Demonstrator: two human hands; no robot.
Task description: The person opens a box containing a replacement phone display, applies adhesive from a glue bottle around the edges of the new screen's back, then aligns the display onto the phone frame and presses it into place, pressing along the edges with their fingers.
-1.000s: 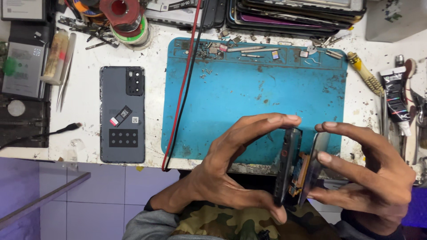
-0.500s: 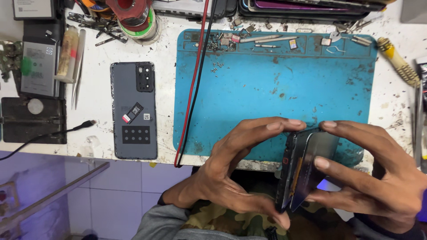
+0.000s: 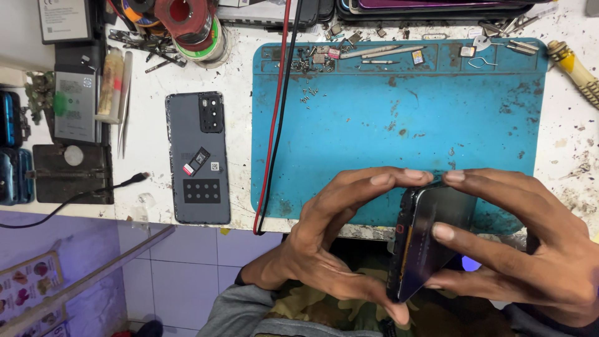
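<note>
A dark phone body (image 3: 429, 240) is held on edge between both hands, just in front of the table edge. My left hand (image 3: 331, 243) pinches its top corner with the fingertips and its lower end with the thumb. My right hand (image 3: 530, 249) grips it from the right, with the thumb pressed on its glossy face. A grey phone back cover (image 3: 198, 156) with a camera cutout lies flat on the white table, left of the blue work mat (image 3: 399, 112).
Small screws, metal parts and a card tray lie along the mat's far edge (image 3: 374, 56). Red and black wires (image 3: 274, 125) run down the mat's left side. Tweezers (image 3: 123, 103), solder spools (image 3: 193, 25), a battery (image 3: 73, 106) and a yellow-handled screwdriver (image 3: 574, 68) surround the work area.
The phone's two separated halves have come together into one closed body between the hands. The view has shifted so the table sits further right.
</note>
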